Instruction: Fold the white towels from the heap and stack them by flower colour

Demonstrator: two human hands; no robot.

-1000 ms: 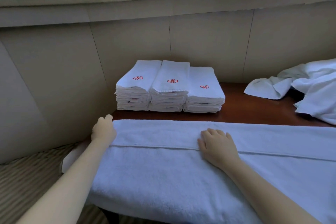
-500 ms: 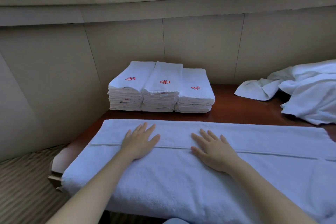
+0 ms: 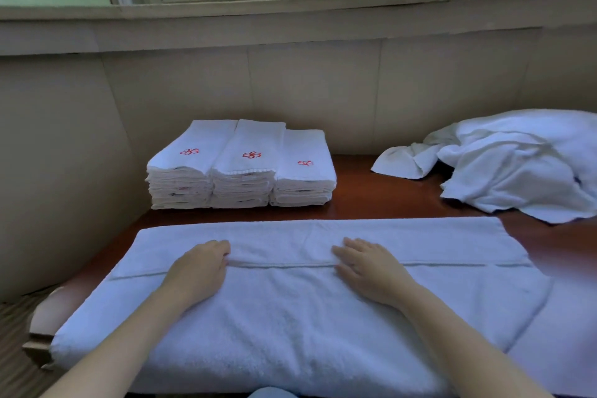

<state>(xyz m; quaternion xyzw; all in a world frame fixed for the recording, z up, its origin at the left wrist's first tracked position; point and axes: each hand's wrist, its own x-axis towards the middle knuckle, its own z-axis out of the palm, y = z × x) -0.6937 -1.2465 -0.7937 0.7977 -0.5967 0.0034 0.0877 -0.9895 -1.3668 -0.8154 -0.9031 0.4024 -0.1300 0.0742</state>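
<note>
A long white towel [image 3: 290, 317], folded lengthwise, lies across the front of the dark wooden table [image 3: 387, 200]. Its hem runs left to right just beyond my hands. My left hand [image 3: 197, 271] has its fingers curled onto the hem left of the middle. My right hand [image 3: 371, 271] pinches the same hem right of the middle, thumb against the edge. Between the hands the hem stands up a little. At the back stand three stacks of folded towels, the left stack [image 3: 190, 165], the middle stack [image 3: 248, 168] and the lower right stack [image 3: 303, 171], each topped by a red flower. The unfolded heap [image 3: 517, 165] lies at the back right.
A beige panelled wall [image 3: 323, 90] with a window above closes off the back and left of the table. The table's left end [image 3: 42, 317] is rounded, with striped flooring [image 3: 16, 349] beyond it. Bare wood shows between the stacks and the heap.
My left hand moved from the towel's far left end toward the middle. Both hands went from flat and spread to fingers curled at the hem. The view shifted slightly left.
</note>
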